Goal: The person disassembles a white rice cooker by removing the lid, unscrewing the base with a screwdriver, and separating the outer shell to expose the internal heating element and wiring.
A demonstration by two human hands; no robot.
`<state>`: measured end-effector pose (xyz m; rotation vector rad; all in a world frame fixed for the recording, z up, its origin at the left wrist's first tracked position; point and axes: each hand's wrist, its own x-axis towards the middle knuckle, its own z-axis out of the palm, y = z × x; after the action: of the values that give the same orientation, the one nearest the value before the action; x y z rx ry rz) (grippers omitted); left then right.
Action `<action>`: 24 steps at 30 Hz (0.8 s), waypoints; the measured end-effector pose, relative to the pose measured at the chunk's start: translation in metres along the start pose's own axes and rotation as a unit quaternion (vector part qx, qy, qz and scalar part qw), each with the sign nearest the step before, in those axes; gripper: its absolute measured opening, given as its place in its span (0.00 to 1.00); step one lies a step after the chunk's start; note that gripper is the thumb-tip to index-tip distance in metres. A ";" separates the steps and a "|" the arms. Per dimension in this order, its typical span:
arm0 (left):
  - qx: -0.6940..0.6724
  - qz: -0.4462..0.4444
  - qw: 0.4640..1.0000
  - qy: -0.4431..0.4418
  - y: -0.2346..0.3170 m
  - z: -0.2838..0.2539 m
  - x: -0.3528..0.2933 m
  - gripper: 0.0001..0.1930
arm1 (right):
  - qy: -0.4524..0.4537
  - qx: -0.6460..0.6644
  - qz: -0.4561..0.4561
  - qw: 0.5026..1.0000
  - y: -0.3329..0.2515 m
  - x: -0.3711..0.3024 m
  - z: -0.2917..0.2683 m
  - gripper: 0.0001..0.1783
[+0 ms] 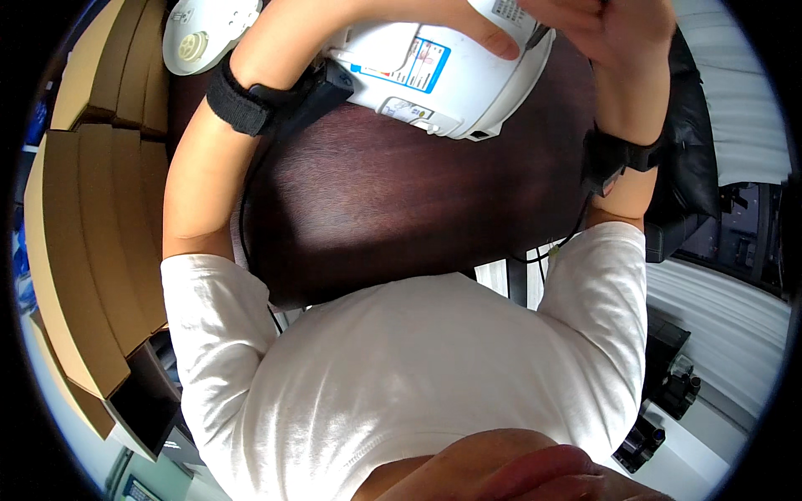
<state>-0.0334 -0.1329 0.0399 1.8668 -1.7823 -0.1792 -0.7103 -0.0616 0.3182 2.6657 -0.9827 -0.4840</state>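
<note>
A white rounded appliance (493, 88), shaped like a rice cooker, lies on the dark wooden table (368, 200) at the top of the view. It bears a blue-edged label and a small control panel (408, 111). My left hand (455, 21) grips its upper side, the thumb stretched along the shell; its other fingers are hidden. Closed fingers of my right hand (597, 25) hold a slim dark-tipped tool (539, 36) against the appliance's right end; most of the tool is hidden. A white round cover (230, 21) with a cream round fitting lies left of my left forearm.
Brown cardboard boxes (96, 242) stand along the table's left side. Black straps with small devices sit on both wrists, and a thin cable (244, 204) runs down by my left arm. A black padded seat (689, 150) and white curtains (731, 92) are at the right.
</note>
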 end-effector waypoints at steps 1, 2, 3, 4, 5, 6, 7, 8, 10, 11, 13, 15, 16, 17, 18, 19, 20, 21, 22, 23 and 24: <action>-0.009 -0.027 1.000 -0.007 0.001 0.002 0.001 0.29 | -0.002 -0.003 0.000 1.000 0.004 -0.002 0.002 0.02; -0.072 0.012 0.997 0.009 0.000 -0.002 -0.001 0.28 | -0.004 -0.005 0.001 1.000 0.006 -0.006 0.003 0.02; -0.136 0.049 0.989 0.022 0.004 -0.008 -0.005 0.27 | -0.009 -0.006 0.001 1.000 0.007 -0.007 0.005 0.02; -0.136 0.060 0.988 0.040 0.003 -0.003 -0.004 0.25 | -0.015 -0.007 0.002 1.000 0.007 -0.008 0.006 0.02; -0.135 0.070 0.987 0.056 0.002 0.003 -0.004 0.24 | -0.022 -0.008 0.003 1.000 0.007 -0.009 0.007 0.02; -0.135 0.080 0.985 0.074 -0.002 0.010 -0.004 0.22 | -0.027 -0.010 0.005 1.000 0.005 -0.007 0.008 0.02; -0.079 0.056 0.993 0.063 -0.004 0.012 -0.006 0.22 | -0.031 -0.013 0.006 0.999 0.003 -0.006 0.010 0.02; -0.050 0.054 0.995 0.066 -0.007 0.016 -0.006 0.21 | -0.036 -0.016 0.008 0.999 0.002 -0.004 0.012 0.02; -0.019 0.077 0.993 0.085 -0.009 0.019 -0.005 0.21 | -0.045 -0.021 0.015 0.999 -0.003 0.000 0.010 0.02; -0.042 0.100 0.988 0.108 -0.009 0.019 -0.005 0.21 | -0.049 -0.023 0.018 0.998 -0.006 0.002 0.010 0.02; -0.109 0.143 0.972 0.155 -0.007 0.017 -0.009 0.21 | -0.060 -0.027 0.023 0.998 -0.014 0.011 0.007 0.02; -0.176 0.142 0.962 0.156 -0.008 0.018 -0.008 0.22 | -0.066 -0.023 0.030 0.997 -0.026 0.017 0.004 0.03; -0.197 0.120 0.964 0.132 -0.013 0.022 -0.003 0.22 | -0.067 -0.023 0.029 0.997 -0.015 0.007 0.007 0.03; -0.195 0.117 0.966 0.123 -0.015 0.022 -0.002 0.23 | -0.075 -0.016 0.022 0.997 -0.009 -0.004 0.009 0.03; -0.192 0.113 0.968 0.115 -0.017 0.022 -0.002 0.23 | -0.083 -0.011 0.014 0.996 0.004 -0.024 0.014 0.03; -0.188 0.113 0.969 0.115 -0.018 0.021 -0.004 0.23 | -0.092 -0.005 0.004 0.996 0.018 -0.044 0.019 0.03; -0.187 0.112 0.969 0.117 -0.019 0.020 -0.007 0.24 | -0.099 0.001 -0.006 0.995 0.030 -0.060 0.024 0.03; -0.186 0.114 0.969 0.118 -0.018 0.020 -0.007 0.24 | -0.108 0.009 -0.012 0.994 0.031 -0.059 0.025 0.03; -0.184 0.117 0.969 0.119 -0.018 0.020 -0.008 0.24 | -0.116 0.017 -0.019 0.993 0.031 -0.058 0.025 0.03; -0.184 0.120 0.968 0.121 -0.017 0.019 -0.009 0.24 | -0.125 0.025 -0.025 0.992 0.032 -0.057 0.026 0.03; -0.183 0.123 0.968 0.121 -0.015 0.018 -0.010 0.25 | -0.133 0.034 -0.031 0.990 0.027 -0.047 0.024 0.03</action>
<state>-0.0295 -0.1295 0.0150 1.3373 -1.6618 -0.1676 -0.7692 -0.0532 0.3157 2.7488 -1.0048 -0.8527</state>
